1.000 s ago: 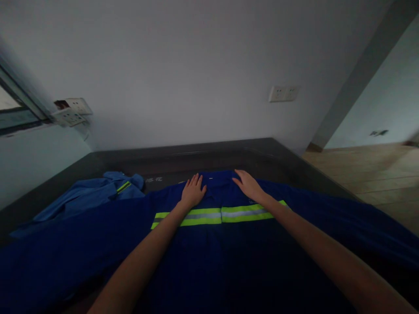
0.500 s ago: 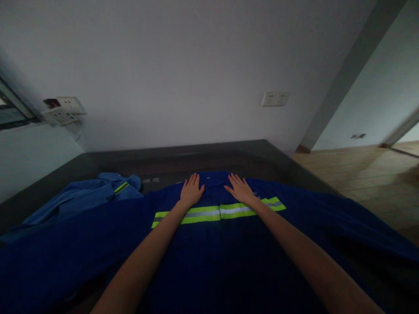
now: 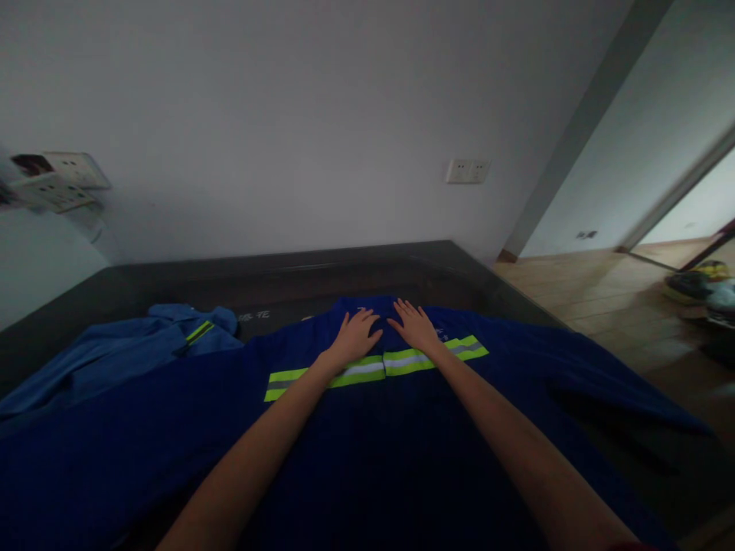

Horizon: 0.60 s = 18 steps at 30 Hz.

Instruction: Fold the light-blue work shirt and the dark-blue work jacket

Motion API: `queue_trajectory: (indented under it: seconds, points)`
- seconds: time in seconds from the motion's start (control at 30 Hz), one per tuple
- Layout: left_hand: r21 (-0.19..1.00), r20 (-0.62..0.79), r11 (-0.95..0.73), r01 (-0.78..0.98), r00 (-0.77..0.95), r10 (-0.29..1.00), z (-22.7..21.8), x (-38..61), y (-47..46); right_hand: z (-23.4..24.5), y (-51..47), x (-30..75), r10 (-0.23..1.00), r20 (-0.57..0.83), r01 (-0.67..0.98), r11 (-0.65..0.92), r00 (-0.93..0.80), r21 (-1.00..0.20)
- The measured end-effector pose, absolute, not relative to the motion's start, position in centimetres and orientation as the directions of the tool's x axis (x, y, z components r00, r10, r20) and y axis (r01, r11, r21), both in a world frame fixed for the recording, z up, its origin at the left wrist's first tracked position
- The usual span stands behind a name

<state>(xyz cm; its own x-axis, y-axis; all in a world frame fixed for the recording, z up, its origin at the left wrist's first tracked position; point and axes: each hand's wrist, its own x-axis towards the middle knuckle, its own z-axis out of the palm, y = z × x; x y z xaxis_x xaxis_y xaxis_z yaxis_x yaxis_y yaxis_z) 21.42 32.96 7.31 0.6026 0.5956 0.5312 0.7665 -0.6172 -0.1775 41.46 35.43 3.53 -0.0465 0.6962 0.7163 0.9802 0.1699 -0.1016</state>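
A dark blue work jacket [image 3: 367,444] lies spread over the dark table, its collar at the far side and its sleeves stretched out left and right. Across its chest runs a yellow-green and silver reflective strip [image 3: 413,361], split at the front seam. My left hand [image 3: 354,337] rests open on the left side of the collar area, fingers spread. On the collar's right side my right hand [image 3: 414,324] lies flat and open. Both forearms cross over the reflective strip and hide parts of it.
At the left lies a lighter blue garment [image 3: 143,348] with a yellow-green stripe. The dark table's [image 3: 276,260] far edge meets a pale wall with a double socket [image 3: 468,171]. More sockets [image 3: 57,187] hang at the left. Bags or bundles [image 3: 700,287] sit on the wooden floor at right.
My left hand has slid right, toward the middle of the collar, and my right hand has shifted slightly closer to it. The camera view has turned a little to the right.
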Motion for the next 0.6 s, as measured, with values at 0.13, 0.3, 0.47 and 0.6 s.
queue_trajectory:
  seconds: [0.13, 0.3, 0.47, 0.6]
  points:
    - [-0.242, 0.427, -0.605, 0.759, 0.643, 0.636, 5.3, 22.1, 31.9, 3.5, 35.4, 41.4, 0.686, 0.726, 0.978, 0.183, -0.052, -0.103]
    - [-0.391, 0.479, -0.577, 0.717, 0.694, 0.538, 3.8, 20.3, 32.3, 3.3, 35.7, 41.4, 0.673, 0.737, 0.968, 0.215, -0.05, -0.13]
    - [-0.428, 0.495, -0.55, 0.717, 0.695, 0.521, 3.6, 19.8, 32.4, 3.3, 35.7, 41.3, 0.667, 0.742, 0.954, 0.257, -0.058, -0.156]
    - [-0.438, 0.484, -0.538, 0.72, 0.693, 0.534, 3.6, 19.9, 32.3, 3.3, 35.3, 41.3, 0.642, 0.762, 0.949, 0.283, -0.078, -0.141]
